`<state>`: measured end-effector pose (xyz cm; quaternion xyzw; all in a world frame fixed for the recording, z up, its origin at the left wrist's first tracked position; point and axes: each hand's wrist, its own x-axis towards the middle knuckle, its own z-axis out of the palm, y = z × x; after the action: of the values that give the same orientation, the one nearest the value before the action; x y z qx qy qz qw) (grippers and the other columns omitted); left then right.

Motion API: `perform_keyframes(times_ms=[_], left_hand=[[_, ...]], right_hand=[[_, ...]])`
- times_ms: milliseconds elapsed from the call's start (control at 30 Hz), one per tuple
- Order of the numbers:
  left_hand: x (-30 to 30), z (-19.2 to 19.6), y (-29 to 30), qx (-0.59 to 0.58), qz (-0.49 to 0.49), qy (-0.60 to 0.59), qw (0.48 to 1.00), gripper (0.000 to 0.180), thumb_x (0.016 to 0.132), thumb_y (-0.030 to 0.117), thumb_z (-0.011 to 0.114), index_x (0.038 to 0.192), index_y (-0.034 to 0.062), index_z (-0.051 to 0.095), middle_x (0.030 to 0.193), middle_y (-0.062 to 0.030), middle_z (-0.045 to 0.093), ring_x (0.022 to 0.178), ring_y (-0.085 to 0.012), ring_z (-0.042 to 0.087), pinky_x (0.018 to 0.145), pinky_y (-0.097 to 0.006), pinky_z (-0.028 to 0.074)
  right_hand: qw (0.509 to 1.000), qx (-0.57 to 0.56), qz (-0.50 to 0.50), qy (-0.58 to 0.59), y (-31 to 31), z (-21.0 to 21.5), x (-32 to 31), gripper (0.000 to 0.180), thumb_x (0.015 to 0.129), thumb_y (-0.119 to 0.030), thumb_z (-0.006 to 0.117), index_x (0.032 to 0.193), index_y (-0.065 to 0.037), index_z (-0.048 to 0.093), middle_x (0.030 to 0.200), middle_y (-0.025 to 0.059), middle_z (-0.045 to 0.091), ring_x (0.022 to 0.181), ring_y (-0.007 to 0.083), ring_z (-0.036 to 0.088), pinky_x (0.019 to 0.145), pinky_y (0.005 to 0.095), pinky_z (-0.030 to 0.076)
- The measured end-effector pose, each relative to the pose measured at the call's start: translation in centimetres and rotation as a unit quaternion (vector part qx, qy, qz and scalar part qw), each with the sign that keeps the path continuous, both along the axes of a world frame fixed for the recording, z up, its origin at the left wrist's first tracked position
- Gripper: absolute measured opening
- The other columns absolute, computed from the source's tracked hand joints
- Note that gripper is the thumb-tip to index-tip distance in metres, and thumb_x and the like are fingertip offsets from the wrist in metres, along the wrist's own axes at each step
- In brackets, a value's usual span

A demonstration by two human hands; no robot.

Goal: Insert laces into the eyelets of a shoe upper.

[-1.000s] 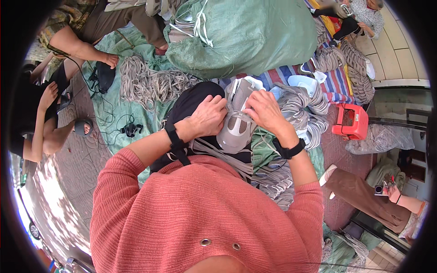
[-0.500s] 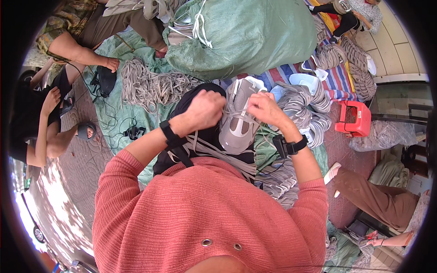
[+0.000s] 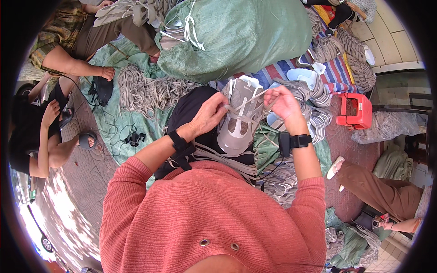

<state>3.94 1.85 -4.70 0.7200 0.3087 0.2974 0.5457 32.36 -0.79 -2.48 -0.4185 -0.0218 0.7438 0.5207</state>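
A grey shoe upper (image 3: 236, 129) with mesh panels and a white lining rests on my lap, its toe pointing toward me. A flat pale shoelace (image 3: 246, 116) crosses its front. At the shoe's left edge my left hand (image 3: 207, 116) is closed, pinching the lace between thumb and fingertips. My right hand (image 3: 284, 102) is raised off the shoe's right side, with a stretch of lace between its curled fingers and the eyelet area. More loose laces (image 3: 223, 161) lie across my dark-clothed lap.
Ahead bulges a big green woven sack (image 3: 241, 41). A heap of laces (image 3: 145, 91) lies left on green sheeting. Bundled shoe uppers (image 3: 300, 100) sit to the right, beside a red plastic stool (image 3: 355, 111). Other people sit at left, far right and lower right.
My right hand has moved right and turned its palm up, drawing the lace out from the shoe. My left hand has shifted slightly lower, staying by the shoe's left edge.
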Motion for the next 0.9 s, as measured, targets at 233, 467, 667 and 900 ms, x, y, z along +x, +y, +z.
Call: perform_keyframes(times_ms=[233, 467, 667, 900], left_hand=[[0.7, 0.7, 0.0, 0.120, -0.043, 0.013, 0.992, 0.012, 0.082, -0.003, 0.057, 0.091, 0.0014, 0.050, 0.087, -0.0106, 0.046, 0.074, -0.0241, 0.053, 0.066, -0.031, 0.045], [-1.0, 1.2, 0.1, 0.131, -0.010, 0.064, 0.989, 0.022, 0.076, -0.002, 0.058, 0.097, 0.0040, 0.054, 0.089, -0.0117, 0.047, 0.076, -0.0254, 0.055, 0.065, -0.033, 0.047], [2.1, 1.4, 0.7, 0.416, -0.029, 0.178, 0.892, 0.020, 0.068, 0.020, 0.066, 0.081, 0.0066, 0.058, 0.090, -0.0085, 0.049, 0.088, -0.0270, 0.048, 0.074, -0.037, 0.041], [3.3, 1.3, 1.2, 0.416, -0.039, 0.193, 0.888, 0.029, 0.068, 0.030, 0.070, 0.080, 0.0069, 0.057, 0.088, -0.0065, 0.050, 0.093, -0.0251, 0.043, 0.077, -0.036, 0.035]], right_hand=[[0.986, 0.101, -0.126, 0.030, 1.6, 2.6, 7.8, 0.008, 0.078, -0.012, 0.057, 0.073, -0.006, 0.056, 0.083, 0.0068, 0.065, 0.080, 0.0214, 0.060, 0.077, 0.0360, 0.046], [0.791, 0.164, -0.007, -0.590, 2.6, 1.3, 0.4, 0.033, 0.085, -0.023, 0.066, 0.110, -0.003, 0.055, 0.114, 0.0088, 0.059, 0.097, 0.0174, 0.055, 0.087, 0.0321, 0.043], [0.587, 0.075, 0.183, -0.785, -4.4, -3.9, 1.6, 0.038, 0.091, -0.035, 0.050, 0.077, -0.001, 0.059, 0.062, 0.0148, 0.057, 0.059, 0.0283, 0.058, 0.058, 0.0385, 0.044], [0.867, -0.224, 0.285, -0.342, -10.3, -6.0, -2.8, 0.062, 0.091, -0.057, 0.039, 0.068, -0.005, 0.063, 0.050, 0.0044, 0.052, 0.036, 0.0144, 0.045, 0.039, 0.0300, 0.038]])
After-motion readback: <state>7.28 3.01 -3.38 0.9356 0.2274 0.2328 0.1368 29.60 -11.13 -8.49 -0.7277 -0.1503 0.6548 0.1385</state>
